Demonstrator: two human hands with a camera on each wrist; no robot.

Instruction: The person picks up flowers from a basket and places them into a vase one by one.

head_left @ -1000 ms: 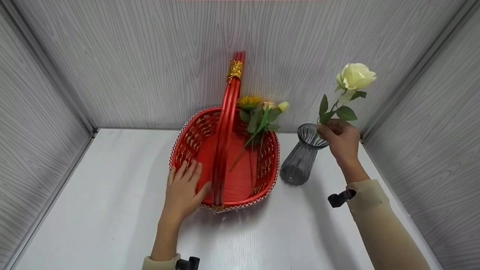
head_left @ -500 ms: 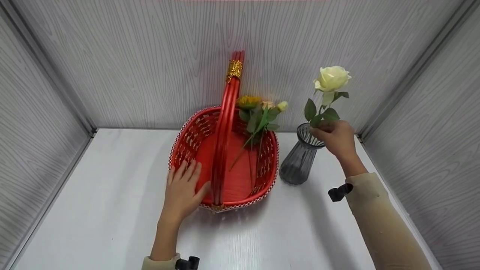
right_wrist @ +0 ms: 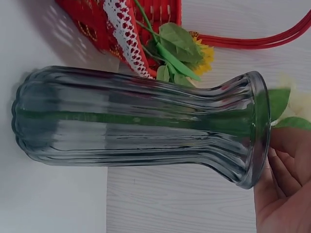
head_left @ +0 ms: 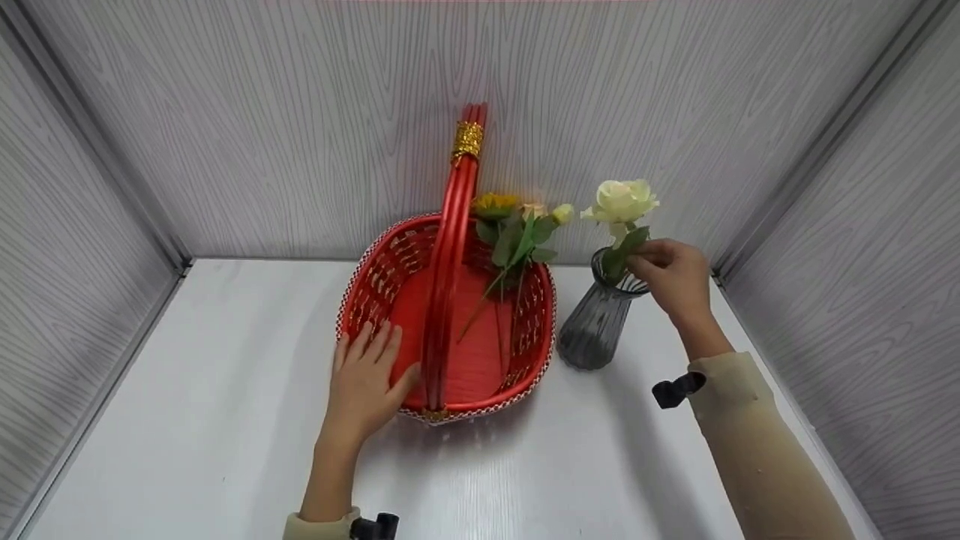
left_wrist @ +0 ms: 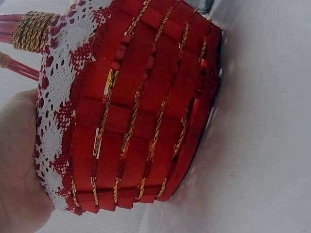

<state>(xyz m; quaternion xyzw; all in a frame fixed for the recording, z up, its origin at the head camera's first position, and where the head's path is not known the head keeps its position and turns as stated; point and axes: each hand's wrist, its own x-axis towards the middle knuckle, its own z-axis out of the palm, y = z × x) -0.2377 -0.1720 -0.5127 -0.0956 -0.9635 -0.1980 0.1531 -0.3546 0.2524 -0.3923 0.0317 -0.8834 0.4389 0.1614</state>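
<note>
My right hand point(head_left: 675, 281) is at the mouth of a grey ribbed glass vase point(head_left: 598, 326), thumb and fingertips pinching a white rose point(head_left: 621, 201) by its upper stem and leaves. In the right wrist view, the rose's green stem point(right_wrist: 131, 119) runs through the vase almost to its base, with the bloom above the rim. My left hand point(head_left: 364, 390) lies with spread, fairly straight fingers over the near left rim of a red woven basket point(head_left: 409, 300). From the left wrist view, its palm point(left_wrist: 19, 160) rests at the basket's lace trim point(left_wrist: 58, 126).
A sunflower point(head_left: 496, 204), a peach-coloured flower point(head_left: 534, 211) and a pale yellow bud point(head_left: 562, 214) lean at the basket's back right, stems inside. The basket's tall red handle point(head_left: 450, 247) arches over it. Wood-grain panels point(head_left: 300, 135) surround the white table point(head_left: 225, 420) at the back and sides.
My right hand has brought the rose left over the vase, and the rose has sunk lower, its leaves now at the vase mouth. The left hand and basket have hardly moved.
</note>
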